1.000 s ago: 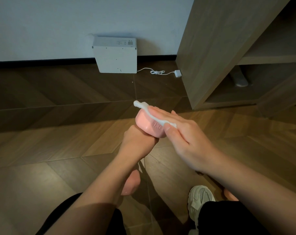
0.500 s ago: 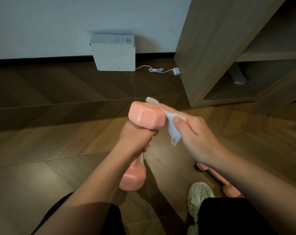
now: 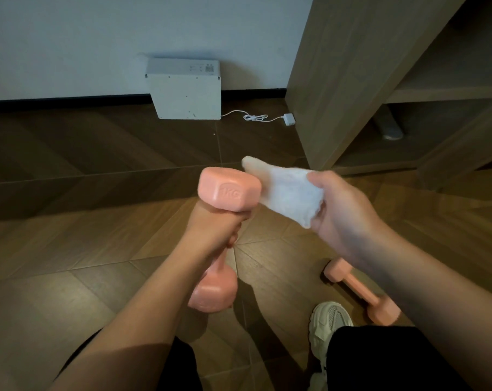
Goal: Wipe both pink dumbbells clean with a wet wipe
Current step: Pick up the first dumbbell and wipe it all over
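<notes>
- While the left hand (image 3: pixel 213 235) grips the raised dumbbell (image 3: pixel 229 193) upright by its handle, its top end is exposed for wiping.
- The right hand (image 3: pixel 343 213) pinches the wet wipe (image 3: pixel 289 190) just right of that dumbbell.
- The second dumbbell (image 3: pixel 360 292) lies on the floor, below-right of it.

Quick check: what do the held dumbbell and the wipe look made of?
Held dumbbell: looks like a matte pink rubbery or vinyl coating, with soft rounded edges and a moulded "1KG"; the core is not visible. Wipe: thin white fibrous cloth, fuzzy at its edge, draping limp from the right hand.
</notes>
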The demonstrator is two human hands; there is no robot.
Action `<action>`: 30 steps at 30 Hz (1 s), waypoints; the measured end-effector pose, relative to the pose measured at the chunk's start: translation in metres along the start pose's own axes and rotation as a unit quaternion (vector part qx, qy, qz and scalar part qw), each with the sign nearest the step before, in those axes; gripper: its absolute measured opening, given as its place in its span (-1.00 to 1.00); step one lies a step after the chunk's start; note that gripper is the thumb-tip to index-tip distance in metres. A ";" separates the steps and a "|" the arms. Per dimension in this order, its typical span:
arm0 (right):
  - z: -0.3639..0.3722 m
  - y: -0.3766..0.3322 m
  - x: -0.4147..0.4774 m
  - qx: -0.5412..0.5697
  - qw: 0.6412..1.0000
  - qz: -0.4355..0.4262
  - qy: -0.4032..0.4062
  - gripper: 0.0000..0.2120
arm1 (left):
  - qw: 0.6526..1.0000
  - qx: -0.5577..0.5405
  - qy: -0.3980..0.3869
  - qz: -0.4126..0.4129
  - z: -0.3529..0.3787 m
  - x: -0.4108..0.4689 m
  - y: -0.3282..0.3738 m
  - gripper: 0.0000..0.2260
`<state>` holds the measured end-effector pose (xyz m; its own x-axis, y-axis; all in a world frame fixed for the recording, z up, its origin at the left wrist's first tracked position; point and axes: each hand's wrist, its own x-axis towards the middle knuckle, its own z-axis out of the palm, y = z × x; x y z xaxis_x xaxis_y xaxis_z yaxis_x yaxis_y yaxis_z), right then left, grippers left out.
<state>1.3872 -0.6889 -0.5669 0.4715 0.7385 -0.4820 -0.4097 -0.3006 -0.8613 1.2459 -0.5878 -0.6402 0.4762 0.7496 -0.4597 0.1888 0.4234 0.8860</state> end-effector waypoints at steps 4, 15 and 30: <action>-0.008 -0.008 0.003 0.169 0.982 0.076 0.017 -0.82 | 0.994 -0.086 -0.054 -0.041 -0.011 -0.004 0.009 -0.83; -0.012 0.002 0.003 0.069 0.987 0.141 0.033 -0.82 | 0.950 -0.249 -0.084 -0.167 0.002 -0.019 0.024 -0.62; -0.015 0.000 -0.002 -0.277 0.905 0.222 -0.234 -0.57 | 0.976 -0.035 -0.179 -0.118 -0.017 -0.014 0.019 -0.76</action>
<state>1.3980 -0.6993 -0.5680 -0.0782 0.6066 -0.7912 0.0386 -0.7911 -0.6104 1.2279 -0.5816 -0.6174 0.6991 0.4057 -0.5888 0.2759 0.6066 0.7456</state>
